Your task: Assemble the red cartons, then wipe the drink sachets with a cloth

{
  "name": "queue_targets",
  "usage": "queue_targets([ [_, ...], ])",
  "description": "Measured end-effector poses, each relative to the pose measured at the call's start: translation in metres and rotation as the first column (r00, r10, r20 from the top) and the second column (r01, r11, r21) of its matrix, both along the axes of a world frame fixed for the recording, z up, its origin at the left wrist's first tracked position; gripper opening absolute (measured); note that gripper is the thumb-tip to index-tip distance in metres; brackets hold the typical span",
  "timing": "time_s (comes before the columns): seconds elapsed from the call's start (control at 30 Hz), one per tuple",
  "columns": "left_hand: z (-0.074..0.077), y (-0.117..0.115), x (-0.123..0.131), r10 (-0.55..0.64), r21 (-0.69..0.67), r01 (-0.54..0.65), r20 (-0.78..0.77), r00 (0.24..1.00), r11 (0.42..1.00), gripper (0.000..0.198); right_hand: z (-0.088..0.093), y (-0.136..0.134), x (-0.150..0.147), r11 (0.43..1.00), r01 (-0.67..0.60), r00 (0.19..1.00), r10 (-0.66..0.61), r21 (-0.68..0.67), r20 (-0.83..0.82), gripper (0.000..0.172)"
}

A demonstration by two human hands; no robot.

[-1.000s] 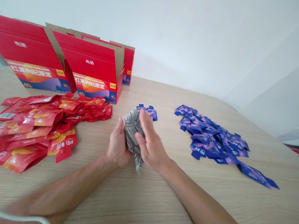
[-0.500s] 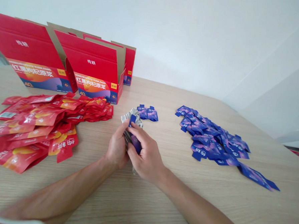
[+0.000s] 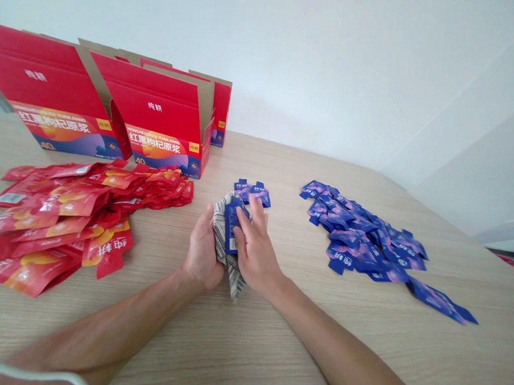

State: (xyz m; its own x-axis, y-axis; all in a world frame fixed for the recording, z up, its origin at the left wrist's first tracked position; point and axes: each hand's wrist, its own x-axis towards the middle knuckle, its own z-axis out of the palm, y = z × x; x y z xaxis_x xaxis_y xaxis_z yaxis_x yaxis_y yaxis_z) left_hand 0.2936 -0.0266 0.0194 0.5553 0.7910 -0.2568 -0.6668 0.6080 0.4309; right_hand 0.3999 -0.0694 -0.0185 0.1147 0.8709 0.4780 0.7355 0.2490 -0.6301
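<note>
"Head camera: where is the blue packet (image 3: 231,225)?"

"Just left of and below the frame's middle, barcode side showing. It lies against a striped cloth (image 3: 220,231), which shows along its left edge and trails out below."

"And the hands?"

"The left hand (image 3: 202,253) is cupped from the left, curled round the cloth. The right hand (image 3: 258,253) is half open, fingers spread and a little blurred, thumb and fingertips at the packet's right side. I can't tell whether they pinch it or only rest there."

"It looks like wiping to me. How would you do that well?"

"I'd keep the left hand as a steady cradle, with the cloth spread flat under the whole packet. Then I'd press lightly, since a filled pouch would probably give under a hard squeeze. I'd do both faces and the edges, and tuck in that loose tail so it doesn't drag."

"What about the space round it?"

"Two packets (image 3: 260,195) lie side by side just above the hands, so I'd lay this one flat in line with them. I'd keep clear of the blue heap (image 3: 362,235) at right, the red heap (image 3: 70,211) at left and the open boxes (image 3: 158,104) in the upper left."
</note>
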Motion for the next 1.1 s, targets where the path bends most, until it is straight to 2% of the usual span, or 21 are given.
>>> queue_targets([
  [0.07,0.002,0.000,-0.001,0.010,-0.033,-0.010,0.010,1.000,0.999,0.052,0.002,-0.004,-0.010,0.993,-0.071,0.993,0.079,-0.092,0.086,0.065],
  [0.17,0.006,0.003,-0.005,0.017,-0.086,-0.017,-0.003,1.000,0.996,0.052,0.012,-0.013,-0.024,0.967,-0.150,0.981,0.172,-0.207,0.093,0.086],
  [0.23,0.007,0.007,-0.008,0.008,-0.097,-0.011,-0.037,0.999,0.995,0.053,0.020,-0.019,-0.028,0.958,-0.205,0.971,0.224,-0.201,0.078,0.084],
  [0.33,0.006,0.013,-0.011,0.018,-0.062,-0.023,-0.077,0.997,0.998,0.052,0.031,-0.021,-0.023,0.958,-0.277,0.958,0.282,-0.081,0.058,0.063],
  [0.43,0.006,0.014,-0.010,0.074,0.007,-0.073,-0.069,0.995,0.997,0.045,0.039,-0.020,-0.007,0.984,-0.172,0.985,0.171,0.044,0.017,0.037],
  [0.47,0.006,0.014,-0.009,0.088,0.023,-0.087,-0.061,0.994,0.996,0.042,0.042,-0.019,-0.001,0.992,-0.114,0.993,0.113,0.049,0.019,0.028],
  [0.53,0.008,0.013,-0.008,0.098,0.030,-0.097,-0.054,0.994,0.995,0.035,0.049,-0.020,0.012,0.999,-0.026,0.996,0.028,-0.023,0.079,0.016],
  [0.6,0.009,0.012,-0.007,0.083,0.018,-0.082,-0.060,0.995,0.996,0.033,0.057,-0.022,0.025,0.987,0.008,0.987,0.017,-0.160,0.158,0.028],
  [0.67,0.008,0.011,-0.007,0.080,0.015,-0.079,-0.074,0.994,0.997,0.035,0.063,-0.022,0.042,0.965,0.017,0.986,0.027,-0.262,0.166,0.039],
  [0.73,0.006,0.010,-0.008,0.091,0.026,-0.089,-0.092,0.992,0.996,0.038,0.065,-0.019,0.066,0.957,0.045,0.996,-0.021,-0.287,0.085,0.036],
  [0.8,0.004,0.008,-0.008,0.093,0.029,-0.090,-0.120,0.988,0.995,0.037,0.062,-0.008,0.096,0.957,0.146,0.983,-0.170,-0.251,-0.074,0.027],
  [0.87,0.003,0.006,-0.007,0.072,0.007,-0.071,-0.164,0.984,0.997,0.035,0.054,0.010,0.127,0.928,0.313,0.900,-0.358,-0.204,-0.248,0.026],
  [0.93,0.003,0.003,-0.006,0.040,-0.016,-0.044,-0.207,0.978,0.999,0.033,0.042,0.029,0.154,0.886,0.418,0.840,-0.461,-0.200,-0.286,0.038],
  [1.0,0.003,0.001,-0.005,0.021,-0.025,-0.027,-0.229,0.973,0.999,0.031,0.028,0.046,0.172,0.859,0.464,0.823,-0.508,-0.216,-0.253,0.046],
  [1.1,0.001,0.001,-0.005,0.012,-0.023,-0.019,-0.242,0.970,1.000,0.029,0.010,0.056,0.185,0.840,0.493,0.835,-0.530,-0.229,-0.148,0.044],
])
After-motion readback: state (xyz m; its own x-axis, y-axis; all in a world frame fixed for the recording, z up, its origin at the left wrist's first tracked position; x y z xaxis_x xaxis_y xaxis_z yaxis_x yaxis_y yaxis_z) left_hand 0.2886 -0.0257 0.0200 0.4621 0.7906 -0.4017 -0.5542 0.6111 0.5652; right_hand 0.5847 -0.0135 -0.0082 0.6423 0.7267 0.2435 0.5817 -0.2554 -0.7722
